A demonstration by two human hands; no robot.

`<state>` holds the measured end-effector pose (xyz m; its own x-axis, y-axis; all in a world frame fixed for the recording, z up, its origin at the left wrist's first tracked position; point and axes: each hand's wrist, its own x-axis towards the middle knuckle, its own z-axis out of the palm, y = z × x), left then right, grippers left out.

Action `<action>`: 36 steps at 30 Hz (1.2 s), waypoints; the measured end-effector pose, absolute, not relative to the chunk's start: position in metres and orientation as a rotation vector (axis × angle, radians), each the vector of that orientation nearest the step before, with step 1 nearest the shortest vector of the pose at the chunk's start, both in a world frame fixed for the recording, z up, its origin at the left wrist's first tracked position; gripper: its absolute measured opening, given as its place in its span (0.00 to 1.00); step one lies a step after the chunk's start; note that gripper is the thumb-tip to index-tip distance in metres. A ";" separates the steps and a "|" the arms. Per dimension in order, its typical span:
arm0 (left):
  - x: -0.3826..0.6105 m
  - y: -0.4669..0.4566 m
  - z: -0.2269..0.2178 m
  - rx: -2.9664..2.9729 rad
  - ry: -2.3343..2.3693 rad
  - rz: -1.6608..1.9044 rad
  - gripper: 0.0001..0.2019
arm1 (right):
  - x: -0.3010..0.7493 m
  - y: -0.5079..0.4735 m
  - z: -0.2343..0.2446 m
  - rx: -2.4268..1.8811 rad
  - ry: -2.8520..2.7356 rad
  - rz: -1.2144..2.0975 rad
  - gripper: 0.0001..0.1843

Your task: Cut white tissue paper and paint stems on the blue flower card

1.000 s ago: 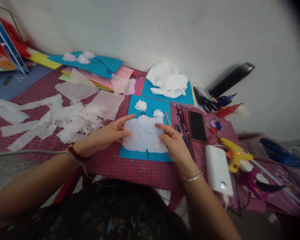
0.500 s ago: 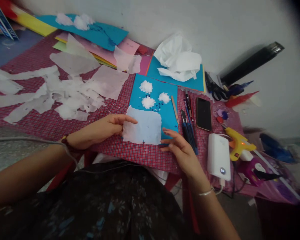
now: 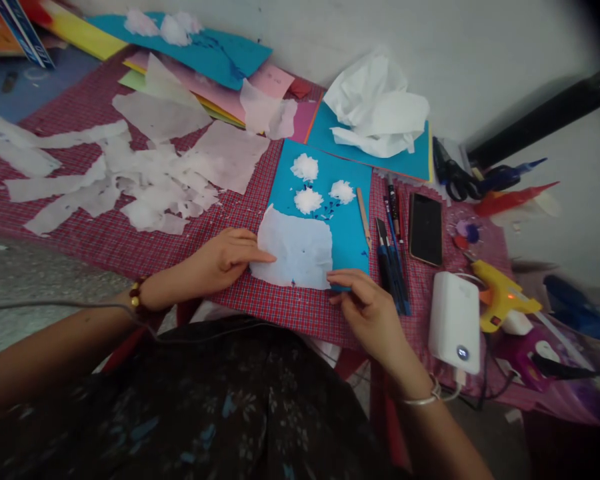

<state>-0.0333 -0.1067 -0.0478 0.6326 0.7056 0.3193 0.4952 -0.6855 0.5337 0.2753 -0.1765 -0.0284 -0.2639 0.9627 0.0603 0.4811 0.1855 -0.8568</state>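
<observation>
A torn-edged sheet of thin white paper (image 3: 300, 250) lies over the lower part of a blue card (image 3: 353, 230). The stretched index finger of my left hand (image 3: 225, 260) rests on the sheet's left side, the other fingers loosely bent. At the sheet's lower right corner, my right hand (image 3: 367, 307) touches the edge with its fingertips; thumb and fingers stay apart, with a bit of blue card showing between them. Above the sheet, white fluffy paper flowers (image 3: 309, 201) sit on the card among small dark blue marks.
Torn white paper strips (image 3: 150, 187) spread across the checked tablecloth (image 3: 280, 303) at left. To the right are a wooden stick (image 3: 363, 217), pens and a cutter (image 3: 391, 263), a phone (image 3: 426, 229), a white power bank (image 3: 455, 321) and a yellow glue gun (image 3: 505, 293). Crumpled paper (image 3: 377, 107) lies behind.
My right hand has come in to the paper's right edge, its fingers less spread. My left index finger has straightened on the paper. The whole view has shifted slightly.
</observation>
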 end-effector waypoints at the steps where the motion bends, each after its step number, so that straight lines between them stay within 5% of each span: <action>1: -0.033 -0.106 -0.048 2.455 0.964 0.729 0.22 | 0.275 -0.176 -0.028 -1.361 -1.841 0.955 0.19; 10: -0.032 -0.107 -0.036 2.228 0.994 0.723 0.11 | 0.271 -0.160 -0.025 -1.414 -1.873 0.723 0.12; 19: -0.028 -0.119 -0.028 2.306 1.233 0.622 0.22 | 0.271 -0.138 -0.029 -1.422 -1.792 1.069 0.03; 28: -0.023 -0.122 -0.033 2.181 1.358 0.733 0.21 | 0.277 -0.152 -0.015 -1.361 -2.271 1.052 0.27; 33: -0.022 -0.123 -0.033 2.159 1.379 0.767 0.19 | 0.265 -0.152 -0.022 -1.357 -2.151 0.921 0.05; 36: -0.023 -0.125 -0.031 2.051 1.438 0.826 0.11 | 0.257 -0.149 -0.025 -1.363 -2.043 0.940 0.07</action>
